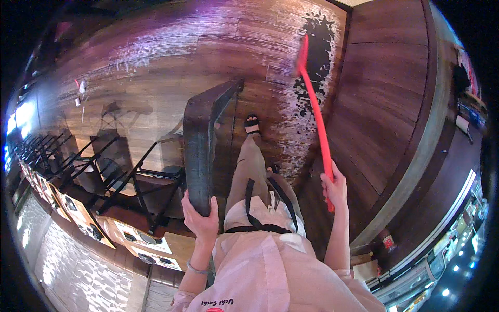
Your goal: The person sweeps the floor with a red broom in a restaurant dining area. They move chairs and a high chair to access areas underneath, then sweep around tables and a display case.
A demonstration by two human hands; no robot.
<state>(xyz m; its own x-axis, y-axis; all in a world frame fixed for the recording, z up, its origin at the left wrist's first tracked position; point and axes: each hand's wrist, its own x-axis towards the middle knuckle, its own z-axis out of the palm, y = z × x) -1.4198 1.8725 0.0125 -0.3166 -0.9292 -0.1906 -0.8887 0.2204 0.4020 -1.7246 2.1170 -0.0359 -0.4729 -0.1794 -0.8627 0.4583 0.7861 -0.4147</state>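
My right hand (pixel 334 183) is wrapped around the shaft of a red long-handled tool (pixel 317 111). Its blurred red head reaches the plank floor (pixel 249 50), beside a dark, ragged-edged patch (pixel 319 43) with pale streaks around it. Whether the head is a brush or a blade cannot be made out. On the other side, my left hand (pixel 200 218) grips the near end of a dark wooden bench-like piece (pixel 198 148), thumb on one side and fingers on the other. That piece bends at a corner farther out. My sandalled foot (pixel 252 124) stands between the two.
Several black-framed chairs (pixel 142 167) line the left, by wooden tables (pixel 179 245) with place settings. A dark panelled counter front (pixel 384 89) rises on the right, its counter edge (pixel 423 156) curving past me. A small white and red item (pixel 82 87) lies on the floor farther off.
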